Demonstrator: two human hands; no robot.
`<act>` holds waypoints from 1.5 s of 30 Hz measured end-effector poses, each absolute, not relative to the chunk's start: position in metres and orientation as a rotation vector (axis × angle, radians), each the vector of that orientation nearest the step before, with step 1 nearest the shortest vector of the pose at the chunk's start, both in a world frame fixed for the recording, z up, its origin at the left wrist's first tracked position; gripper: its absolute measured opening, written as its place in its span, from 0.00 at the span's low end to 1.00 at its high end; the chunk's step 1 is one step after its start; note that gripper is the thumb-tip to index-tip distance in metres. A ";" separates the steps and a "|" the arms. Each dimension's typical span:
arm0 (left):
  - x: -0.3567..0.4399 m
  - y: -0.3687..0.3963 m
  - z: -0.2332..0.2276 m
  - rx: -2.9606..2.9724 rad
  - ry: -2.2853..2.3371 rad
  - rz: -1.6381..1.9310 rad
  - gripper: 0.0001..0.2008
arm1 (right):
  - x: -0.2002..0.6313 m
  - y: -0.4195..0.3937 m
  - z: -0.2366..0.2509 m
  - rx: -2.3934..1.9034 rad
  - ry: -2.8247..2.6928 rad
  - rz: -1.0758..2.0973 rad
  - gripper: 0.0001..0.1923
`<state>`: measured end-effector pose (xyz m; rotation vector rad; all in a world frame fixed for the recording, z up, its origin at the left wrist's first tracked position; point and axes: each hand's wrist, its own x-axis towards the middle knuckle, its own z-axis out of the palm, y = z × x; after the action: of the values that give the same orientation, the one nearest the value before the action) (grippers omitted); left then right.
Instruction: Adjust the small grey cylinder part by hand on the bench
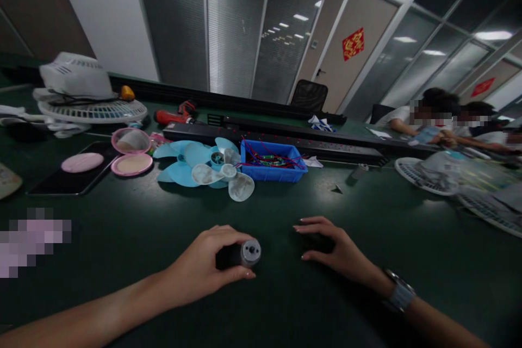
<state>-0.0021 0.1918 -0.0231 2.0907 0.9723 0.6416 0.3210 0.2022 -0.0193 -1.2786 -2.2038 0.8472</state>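
Note:
Low over the dark green table (277, 310), my left hand (206, 261) grips a small round metal motor (250, 253) between thumb and fingers. The motor's flat grey end, with small dark holes, faces up toward me; its lower part is in shadow. To the right, my right hand (336, 247) has thumb and fingers spread, with nothing between them, apart from the motor. A watch (401, 291) is on that wrist. Beyond my hands lie several blue fan blades (183, 166) and a greyish fan blade (240, 186).
A blue bin (273, 174) holds wires and green circuit boards. Left are a pink compact (131, 165), a dark tablet (44, 184), a red power drill (173, 117) and a fan (77, 79). Another small cylinder (359, 171) stands right. Fan parts (428, 176) lie near people (403, 117).

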 end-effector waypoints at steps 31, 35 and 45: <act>-0.001 0.192 -0.025 2.095 0.903 0.755 0.15 | 0.214 0.209 0.007 -0.820 -2.166 0.951 0.10; -0.002 0.193 -0.028 2.101 0.895 0.754 0.17 | 0.213 0.209 0.008 -0.828 -2.155 1.007 0.08; -0.002 0.192 -0.023 2.121 0.929 0.681 0.17 | 0.212 0.205 0.003 -0.904 -2.028 1.109 0.06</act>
<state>-0.0015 0.1922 -0.0233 2.1209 0.9294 0.6814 0.2123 0.2052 0.0029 -0.9041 -2.0276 1.1091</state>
